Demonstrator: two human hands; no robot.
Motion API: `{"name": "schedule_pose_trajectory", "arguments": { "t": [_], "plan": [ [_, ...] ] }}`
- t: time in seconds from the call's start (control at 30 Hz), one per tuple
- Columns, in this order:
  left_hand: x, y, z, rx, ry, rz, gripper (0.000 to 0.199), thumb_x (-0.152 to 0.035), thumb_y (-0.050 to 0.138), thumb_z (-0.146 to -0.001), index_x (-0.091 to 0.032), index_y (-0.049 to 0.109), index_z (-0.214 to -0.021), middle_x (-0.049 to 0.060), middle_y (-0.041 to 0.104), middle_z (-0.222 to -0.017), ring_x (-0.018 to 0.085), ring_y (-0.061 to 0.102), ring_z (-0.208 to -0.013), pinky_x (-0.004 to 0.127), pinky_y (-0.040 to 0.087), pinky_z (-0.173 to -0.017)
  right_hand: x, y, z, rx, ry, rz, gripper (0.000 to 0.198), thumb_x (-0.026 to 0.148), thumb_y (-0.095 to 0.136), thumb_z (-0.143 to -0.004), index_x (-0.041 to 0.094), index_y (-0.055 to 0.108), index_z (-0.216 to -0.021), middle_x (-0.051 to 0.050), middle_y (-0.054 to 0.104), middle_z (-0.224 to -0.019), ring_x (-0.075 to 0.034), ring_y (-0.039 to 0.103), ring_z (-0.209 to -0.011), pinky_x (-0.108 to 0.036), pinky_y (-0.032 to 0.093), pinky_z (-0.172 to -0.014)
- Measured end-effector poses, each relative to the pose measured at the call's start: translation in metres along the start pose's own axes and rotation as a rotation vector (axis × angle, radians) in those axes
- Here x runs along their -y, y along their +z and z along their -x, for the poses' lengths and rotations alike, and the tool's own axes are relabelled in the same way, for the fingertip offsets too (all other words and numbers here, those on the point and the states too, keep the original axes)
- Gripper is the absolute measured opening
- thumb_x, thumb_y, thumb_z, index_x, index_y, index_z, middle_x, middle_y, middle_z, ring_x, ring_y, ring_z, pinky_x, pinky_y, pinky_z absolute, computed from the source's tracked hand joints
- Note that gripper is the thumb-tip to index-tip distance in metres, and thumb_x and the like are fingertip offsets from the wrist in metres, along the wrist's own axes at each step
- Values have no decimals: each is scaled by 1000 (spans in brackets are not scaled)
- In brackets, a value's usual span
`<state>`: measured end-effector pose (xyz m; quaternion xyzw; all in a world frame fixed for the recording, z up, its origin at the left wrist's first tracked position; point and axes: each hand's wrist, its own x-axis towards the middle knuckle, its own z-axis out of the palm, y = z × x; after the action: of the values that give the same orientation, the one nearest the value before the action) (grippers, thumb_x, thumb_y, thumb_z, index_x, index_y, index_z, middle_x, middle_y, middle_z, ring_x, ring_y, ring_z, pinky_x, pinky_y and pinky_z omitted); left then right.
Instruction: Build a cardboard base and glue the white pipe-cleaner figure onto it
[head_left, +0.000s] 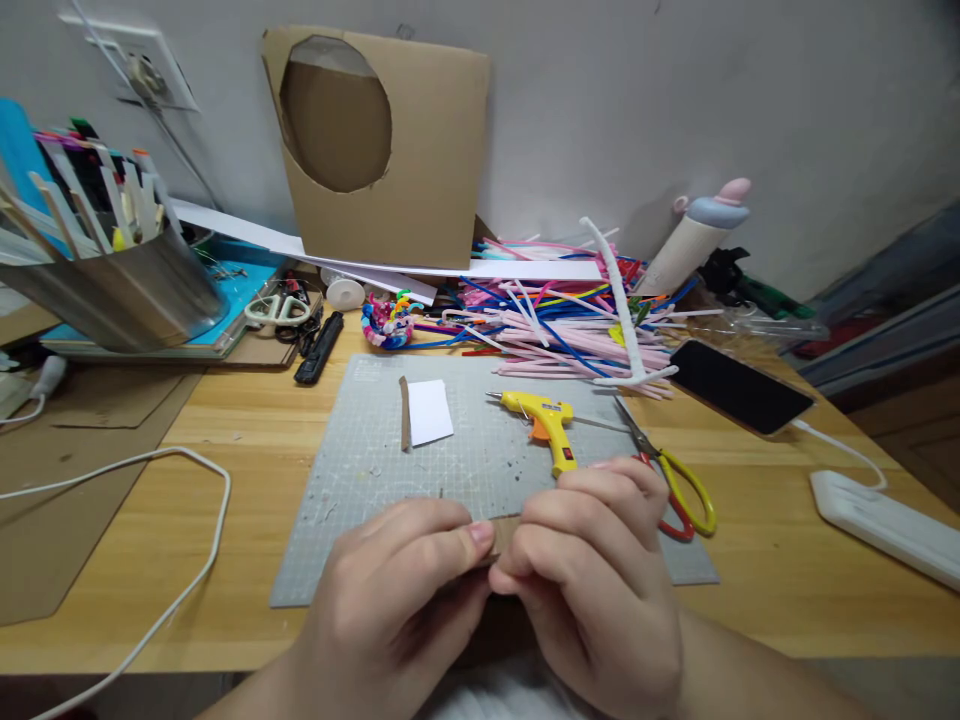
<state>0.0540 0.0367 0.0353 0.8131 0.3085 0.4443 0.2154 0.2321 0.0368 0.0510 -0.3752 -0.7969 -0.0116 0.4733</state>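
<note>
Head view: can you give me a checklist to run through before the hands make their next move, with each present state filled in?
1. Brown piece held by both left hand and right hand: ok, it is between them.
2. Glue gun nozzle turned away from the hands: ok, it points to the picture's left.
3. Glue gun switched off: cannot tell.
4. Scissors clear of the right hand: cannot tell, it partly hides the red handle.
5. White card on the cutting mat, apart from the hands: ok.
</note>
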Motion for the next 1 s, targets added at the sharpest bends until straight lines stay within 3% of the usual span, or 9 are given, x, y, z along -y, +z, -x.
{"name": "schedule_pose_trajectory", "arguments": {
  "t": [0.27, 0.37, 0.5, 0.63, 0.7, 0.77, 0.87, 0.93, 1.0],
  "plan": [
    [3, 0, 5, -38, -13, 15, 39, 0, 62, -77, -18, 54, -111, 4, 65, -96, 9, 63, -83, 18, 52, -70, -17, -4, 9, -112, 305, -248, 25, 34, 40, -97, 21, 43, -76, 0, 46, -73, -16, 46, -71, -38, 35, -75],
    [6, -2, 7, -48, 1, 23, 40, 0, 61, -77, -17, 54, -112, 4, 65, -98, 10, 64, -85, 17, 53, -69, -25, 1, 11, -122, 349, -291, 25, 33, 35, -98, 21, 44, -78, 0, 46, -73, -16, 46, -71, -38, 35, -76],
    [7, -5, 10, -44, -14, -7, 45, -2, 62, -77, -20, 53, -116, 5, 66, -100, 14, 66, -87, 21, 55, -69, -42, 4, 14, -27, 492, -285, 29, 32, 38, -98, 21, 46, -72, 1, 44, -66, -15, 44, -65, -31, 35, -66],
    [7, -7, 20, -45, -41, -24, 55, -2, 60, -76, -28, 51, -124, 5, 68, -100, 17, 68, -82, 25, 56, -63, -58, 4, 17, 144, 600, -306, 47, 49, 37, -96, 20, 52, -63, 0, 51, -61, -16, 50, -64, -32, 39, -69],
    [8, -5, 26, -101, -94, -44, 53, -5, 60, -77, -30, 53, -123, 3, 68, -99, 17, 67, -82, 26, 57, -64, -61, 3, 19, 244, 616, -438, 59, 59, 22, -95, 21, 64, -81, -5, 64, -84, -21, 58, -89, -38, 40, -88],
    [11, -1, 33, -230, -205, -108, 43, -11, 62, -78, -31, 57, -116, 1, 68, -98, 17, 67, -86, 26, 57, -72, -59, 1, 21, 341, 655, -644, 67, 63, 11, -93, 23, 64, -106, -7, 64, -111, -23, 54, -111, -41, 37, -99],
    [16, 5, 40, -399, -407, -179, 28, -21, 66, -79, -30, 61, -105, -2, 67, -97, 15, 65, -89, 25, 55, -80, -50, 2, 23, 416, 678, -815, 47, 60, 39, -92, 26, 58, -118, -7, 63, -116, -22, 58, -108, -35, 46, -92],
    [18, 7, 40, -435, -492, -158, 24, -25, 67, -79, -29, 62, -102, -2, 67, -95, 15, 65, -87, 24, 54, -79, -43, 4, 23, 353, 622, -716, 37, 44, 60, -86, 26, 57, -118, -6, 65, -112, -20, 62, -102, -32, 50, -86],
    [18, 8, 39, -451, -544, -117, 22, -28, 67, -79, -29, 61, -101, -2, 66, -95, 15, 64, -88, 25, 54, -78, -39, 8, 23, 248, 502, -553, 32, 30, 65, -85, 25, 58, -115, -6, 67, -107, -19, 64, -97, -30, 51, -83]
  ]
}}
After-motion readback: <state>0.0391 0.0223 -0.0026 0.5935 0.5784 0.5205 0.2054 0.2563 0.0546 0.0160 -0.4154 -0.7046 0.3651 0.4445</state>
